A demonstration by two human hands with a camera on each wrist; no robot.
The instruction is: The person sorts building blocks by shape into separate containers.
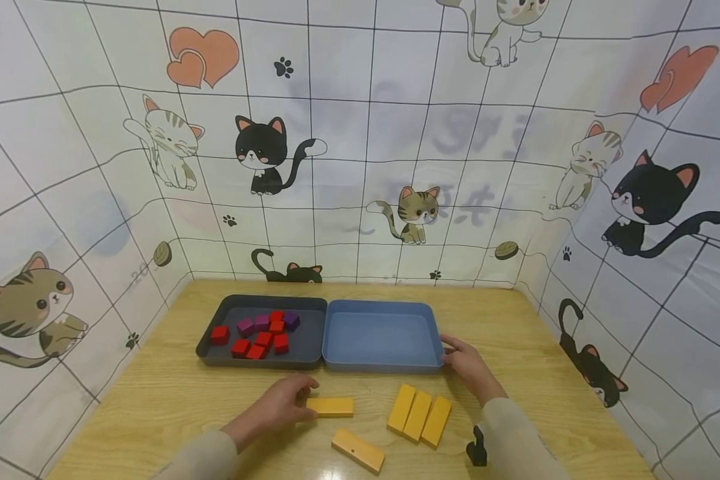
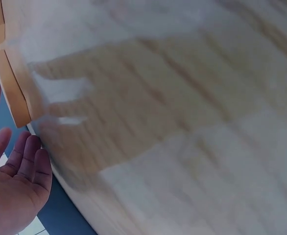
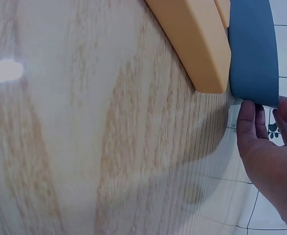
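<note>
My right hand (image 1: 469, 365) is at the right end of a shallow blue tray (image 1: 378, 367). In the right wrist view, the fingers meet the lower edge of its end wall and the thumb is by the rim. My left hand (image 1: 282, 400) rests low over the table, fingers loosely bent, around the left end of a yellow block (image 1: 335, 407). The left wrist view shows that palm with nothing held in it. Another yellow block (image 1: 358, 451), with a small dark dot on its side, lies nearer me. To the right, three yellow blocks (image 1: 417, 417) lie slanted side by side.
A dark grey tray (image 1: 216, 359) adjoins the blue one on the left, with several red cubes (image 1: 241, 348) and purple cubes (image 1: 246, 327) inside. On the wooden table (image 1: 156, 400), a small black shape (image 1: 477, 448) appears beside my right sleeve. Cat-patterned cloth (image 1: 348, 167) encloses the back and sides.
</note>
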